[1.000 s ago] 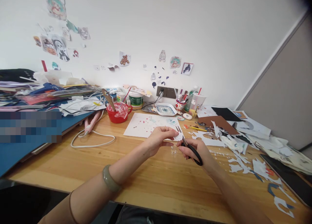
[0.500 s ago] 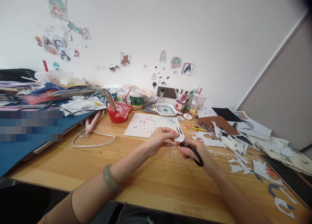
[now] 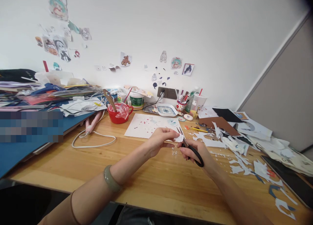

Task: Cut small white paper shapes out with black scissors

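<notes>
A: State of the hands?

B: Left hand (image 3: 162, 141): thumb and fingertips drawn together, pinching a small white paper piece (image 3: 179, 138). Right hand (image 3: 199, 146): curled around the handles of black-handled scissors (image 3: 194, 150), blades parted beside the paper.

A: Position?

B: Both items above the table (image 3: 146, 179), between its front and back edges. White sheet (image 3: 137, 128) nearer the back edge; paper scraps (image 3: 260, 169) towards the right edge.

The left forearm (image 3: 130, 162) slants forward and rightward to the left hand (image 3: 160, 141), closed in a pinch, while the right forearm (image 3: 227, 189) angles inward, the right hand (image 3: 201, 150) curled just beside it.
</notes>
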`<move>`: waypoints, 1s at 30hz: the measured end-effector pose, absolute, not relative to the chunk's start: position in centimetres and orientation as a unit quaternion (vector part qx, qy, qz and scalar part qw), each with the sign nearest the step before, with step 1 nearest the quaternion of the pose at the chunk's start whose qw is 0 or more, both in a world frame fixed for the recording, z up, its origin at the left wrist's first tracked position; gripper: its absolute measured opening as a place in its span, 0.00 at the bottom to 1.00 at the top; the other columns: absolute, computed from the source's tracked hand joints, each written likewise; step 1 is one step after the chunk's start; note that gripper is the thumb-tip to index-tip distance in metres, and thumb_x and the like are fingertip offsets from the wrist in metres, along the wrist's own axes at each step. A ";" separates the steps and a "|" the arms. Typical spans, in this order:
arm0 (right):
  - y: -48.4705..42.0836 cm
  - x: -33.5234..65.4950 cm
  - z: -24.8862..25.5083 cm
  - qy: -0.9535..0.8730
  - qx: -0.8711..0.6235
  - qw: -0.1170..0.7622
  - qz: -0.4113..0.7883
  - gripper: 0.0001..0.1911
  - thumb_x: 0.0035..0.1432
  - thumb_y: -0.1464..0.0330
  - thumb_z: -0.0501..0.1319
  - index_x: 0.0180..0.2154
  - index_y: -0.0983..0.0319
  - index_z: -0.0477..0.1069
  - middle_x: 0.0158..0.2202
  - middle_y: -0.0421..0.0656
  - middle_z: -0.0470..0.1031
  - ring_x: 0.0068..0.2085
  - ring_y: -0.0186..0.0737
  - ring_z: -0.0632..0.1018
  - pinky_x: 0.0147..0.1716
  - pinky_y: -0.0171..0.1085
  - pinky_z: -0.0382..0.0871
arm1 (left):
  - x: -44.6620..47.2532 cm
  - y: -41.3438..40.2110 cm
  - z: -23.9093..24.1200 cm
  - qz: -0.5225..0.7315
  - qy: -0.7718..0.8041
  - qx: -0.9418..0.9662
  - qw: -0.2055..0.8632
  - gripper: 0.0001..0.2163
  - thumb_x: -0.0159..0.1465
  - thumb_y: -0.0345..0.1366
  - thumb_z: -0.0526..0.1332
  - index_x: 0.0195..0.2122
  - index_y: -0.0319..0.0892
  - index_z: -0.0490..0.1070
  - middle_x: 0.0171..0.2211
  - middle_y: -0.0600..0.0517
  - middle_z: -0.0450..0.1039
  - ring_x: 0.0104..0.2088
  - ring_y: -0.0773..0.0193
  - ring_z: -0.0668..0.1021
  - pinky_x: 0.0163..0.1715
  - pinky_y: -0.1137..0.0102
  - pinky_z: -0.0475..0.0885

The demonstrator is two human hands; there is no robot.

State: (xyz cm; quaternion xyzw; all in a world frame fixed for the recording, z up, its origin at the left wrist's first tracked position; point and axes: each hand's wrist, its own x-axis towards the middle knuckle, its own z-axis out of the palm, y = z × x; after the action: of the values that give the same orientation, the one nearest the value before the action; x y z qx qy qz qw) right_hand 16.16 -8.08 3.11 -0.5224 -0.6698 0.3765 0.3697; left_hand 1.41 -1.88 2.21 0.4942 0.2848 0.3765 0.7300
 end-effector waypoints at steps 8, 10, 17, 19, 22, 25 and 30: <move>-8.1 16.3 3.1 -0.665 -0.524 0.369 0.383 0.10 0.48 0.63 0.57 0.27 0.65 0.66 0.17 0.35 0.61 0.18 0.27 0.62 0.14 0.27 0.53 | 1.4 -1.7 2.0 0.382 0.282 0.490 0.731 0.11 0.42 0.38 0.66 0.24 0.38 0.71 0.26 0.52 0.66 0.27 0.70 0.68 0.26 0.75 0.66; -8.0 16.3 3.0 -0.665 -0.527 0.363 0.384 0.10 0.49 0.63 0.56 0.28 0.65 0.67 0.17 0.35 0.61 0.18 0.27 0.62 0.13 0.27 0.52 | 1.3 -1.7 2.0 0.385 0.282 0.489 0.730 0.11 0.42 0.38 0.66 0.24 0.38 0.71 0.27 0.52 0.66 0.28 0.70 0.68 0.26 0.75 0.66; -7.9 16.4 2.9 -0.668 -0.520 0.368 0.385 0.11 0.48 0.63 0.57 0.27 0.65 0.67 0.17 0.35 0.60 0.19 0.28 0.63 0.16 0.28 0.57 | 1.4 -1.7 2.1 0.387 0.285 0.489 0.728 0.11 0.41 0.38 0.65 0.24 0.38 0.70 0.26 0.52 0.67 0.27 0.70 0.68 0.26 0.75 0.66; -7.9 16.3 2.9 -0.666 -0.522 0.367 0.385 0.11 0.48 0.62 0.57 0.27 0.65 0.67 0.16 0.36 0.61 0.18 0.28 0.63 0.16 0.28 0.57 | 1.4 -1.7 2.1 0.387 0.283 0.488 0.729 0.11 0.41 0.38 0.65 0.24 0.38 0.71 0.26 0.52 0.67 0.27 0.70 0.68 0.26 0.75 0.66; -8.0 16.3 3.0 -0.661 -0.527 0.367 0.389 0.11 0.48 0.62 0.57 0.27 0.65 0.67 0.16 0.35 0.61 0.18 0.28 0.63 0.16 0.28 0.56 | 1.4 -1.6 2.0 0.388 0.282 0.486 0.730 0.11 0.41 0.38 0.66 0.24 0.38 0.71 0.26 0.52 0.67 0.27 0.70 0.68 0.26 0.74 0.66; -7.9 16.3 3.0 -0.663 -0.523 0.366 0.392 0.12 0.47 0.62 0.57 0.27 0.65 0.67 0.16 0.35 0.60 0.18 0.28 0.63 0.16 0.28 0.56 | 1.3 -1.6 2.0 0.388 0.281 0.486 0.731 0.12 0.41 0.38 0.66 0.25 0.38 0.71 0.27 0.52 0.67 0.27 0.70 0.68 0.26 0.74 0.66; -7.9 16.4 2.9 -0.668 -0.520 0.359 0.392 0.11 0.49 0.63 0.57 0.27 0.65 0.67 0.16 0.35 0.60 0.18 0.27 0.63 0.15 0.28 0.54 | 1.3 -1.6 2.0 0.390 0.276 0.486 0.732 0.12 0.42 0.38 0.66 0.25 0.37 0.71 0.27 0.51 0.65 0.28 0.70 0.68 0.25 0.75 0.66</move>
State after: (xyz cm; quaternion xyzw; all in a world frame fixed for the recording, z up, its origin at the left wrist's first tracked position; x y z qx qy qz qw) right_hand 16.43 -7.90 2.91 -0.5205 -0.6684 0.3918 0.3590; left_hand 1.31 -1.58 2.01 0.4864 0.2758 0.3900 0.7316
